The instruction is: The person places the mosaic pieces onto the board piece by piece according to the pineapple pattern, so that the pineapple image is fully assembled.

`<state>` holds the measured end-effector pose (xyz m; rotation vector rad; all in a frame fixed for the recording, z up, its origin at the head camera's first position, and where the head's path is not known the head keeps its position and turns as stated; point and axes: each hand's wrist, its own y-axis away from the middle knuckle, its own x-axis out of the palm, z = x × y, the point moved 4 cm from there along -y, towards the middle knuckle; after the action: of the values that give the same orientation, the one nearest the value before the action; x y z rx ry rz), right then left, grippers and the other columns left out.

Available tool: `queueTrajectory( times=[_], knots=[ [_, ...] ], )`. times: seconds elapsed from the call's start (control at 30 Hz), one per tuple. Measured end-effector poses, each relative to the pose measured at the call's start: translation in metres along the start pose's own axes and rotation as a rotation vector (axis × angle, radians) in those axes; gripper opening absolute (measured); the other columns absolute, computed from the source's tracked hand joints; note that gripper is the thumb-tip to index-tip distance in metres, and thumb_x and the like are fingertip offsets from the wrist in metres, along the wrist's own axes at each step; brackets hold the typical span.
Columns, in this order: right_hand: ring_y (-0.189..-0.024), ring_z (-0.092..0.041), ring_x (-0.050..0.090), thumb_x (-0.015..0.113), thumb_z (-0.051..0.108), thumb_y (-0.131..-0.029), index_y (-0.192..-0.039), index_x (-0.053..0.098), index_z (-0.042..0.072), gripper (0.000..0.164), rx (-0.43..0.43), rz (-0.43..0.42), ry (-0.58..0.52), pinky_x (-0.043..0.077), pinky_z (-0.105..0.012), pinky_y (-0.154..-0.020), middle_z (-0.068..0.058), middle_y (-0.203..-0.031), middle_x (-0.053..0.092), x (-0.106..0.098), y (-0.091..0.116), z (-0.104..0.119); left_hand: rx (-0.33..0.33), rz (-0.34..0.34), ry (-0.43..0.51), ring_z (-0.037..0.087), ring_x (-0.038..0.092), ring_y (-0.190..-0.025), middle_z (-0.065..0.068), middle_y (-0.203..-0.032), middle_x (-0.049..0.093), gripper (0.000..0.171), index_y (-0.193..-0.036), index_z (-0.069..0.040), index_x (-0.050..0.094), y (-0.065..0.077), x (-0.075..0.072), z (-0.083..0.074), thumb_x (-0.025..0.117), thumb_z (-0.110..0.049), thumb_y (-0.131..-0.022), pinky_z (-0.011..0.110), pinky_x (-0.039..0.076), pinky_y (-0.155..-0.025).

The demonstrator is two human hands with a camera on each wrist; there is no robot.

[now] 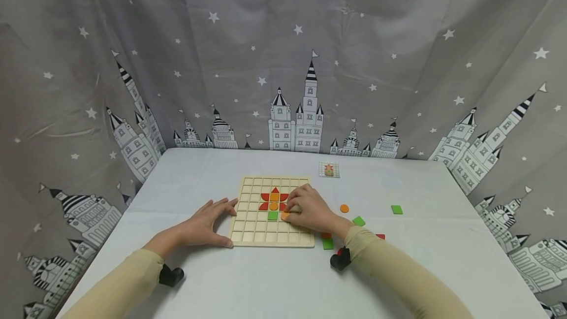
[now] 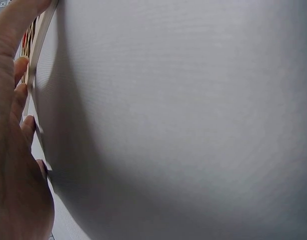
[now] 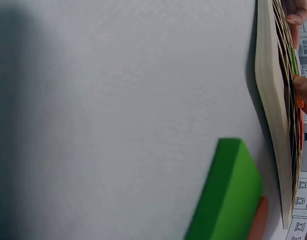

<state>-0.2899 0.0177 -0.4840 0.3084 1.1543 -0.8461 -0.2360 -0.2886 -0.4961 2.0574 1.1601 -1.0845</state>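
Note:
A light wooden grid board (image 1: 250, 228) lies on the table. Red, orange and green flat pieces form a flower shape on it, including an orange square (image 1: 274, 197), an orange disc (image 1: 273, 207) and a green square (image 1: 272, 215). My right hand (image 1: 310, 210) is over the board's right half, thumb and fingertips pinching an orange piece (image 1: 285, 216) beside the green square. In the right wrist view this orange piece (image 3: 299, 101) shows at the thumb, low over the grid. My left hand (image 1: 205, 225) is spread along the board's left edge, thumb near the lower left corner.
Loose pieces lie right of the board: an orange disc (image 1: 344, 208), green pieces (image 1: 396, 209) (image 1: 359, 221) (image 1: 328, 244) and a red piece (image 1: 380, 236), some partly behind my right arm. A small picture card (image 1: 329, 170) lies behind the board. A grey printed curtain (image 1: 248, 73) hangs behind the table.

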Motion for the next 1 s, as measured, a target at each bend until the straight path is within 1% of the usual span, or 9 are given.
queueTrajectory(
  times=[0.3,0.53,0.87,1.0],
  knots=[
    [-0.11,-0.015,0.047,0.079,0.04,-0.09,-0.095,0.081,0.025,0.016,0.006,-0.016,0.011,0.043,-0.035,-0.098,0.008,-0.114,0.065,0.0039,-0.0008,0.0003,0.013,-0.004,0.0,0.041,0.02,-0.153,0.009,-0.164,0.034,0.078,-0.126,-0.02,0.052,0.0003,-0.0001,-0.0008,0.084,-0.065,-0.071,0.063,0.004,-0.124],
    [-0.11,-0.015,0.047,0.079,0.039,-0.089,-0.094,0.081,0.025,0.015,0.0,-0.027,0.02,0.043,-0.036,-0.098,0.008,-0.113,0.065,0.0023,-0.0005,0.002,0.012,-0.005,0.006,0.041,0.021,-0.153,0.009,-0.164,0.034,0.077,-0.125,-0.021,0.052,0.0003,0.0,-0.0007,0.084,-0.065,-0.071,0.063,0.004,-0.123],
    [-0.11,-0.015,0.047,0.08,0.036,-0.088,-0.092,0.079,0.027,0.01,0.022,-0.03,-0.011,0.043,-0.036,-0.097,0.009,-0.111,0.064,0.0019,-0.0001,0.0026,0.01,-0.004,0.007,0.04,0.02,-0.153,0.008,-0.165,0.034,0.076,-0.125,-0.021,0.052,0.0002,-0.0003,-0.0008,0.084,-0.065,-0.071,0.062,0.003,-0.124],
    [-0.111,-0.015,0.046,0.081,0.037,-0.087,-0.094,0.08,0.027,0.013,0.03,-0.019,-0.033,0.042,-0.036,-0.098,0.01,-0.112,0.063,-0.0042,0.0016,0.0015,-0.005,-0.002,0.002,0.039,0.019,-0.153,0.008,-0.165,0.033,0.076,-0.125,-0.022,0.052,0.0005,0.0004,-0.0004,0.085,-0.064,-0.071,0.061,0.003,-0.124]
  ],
)
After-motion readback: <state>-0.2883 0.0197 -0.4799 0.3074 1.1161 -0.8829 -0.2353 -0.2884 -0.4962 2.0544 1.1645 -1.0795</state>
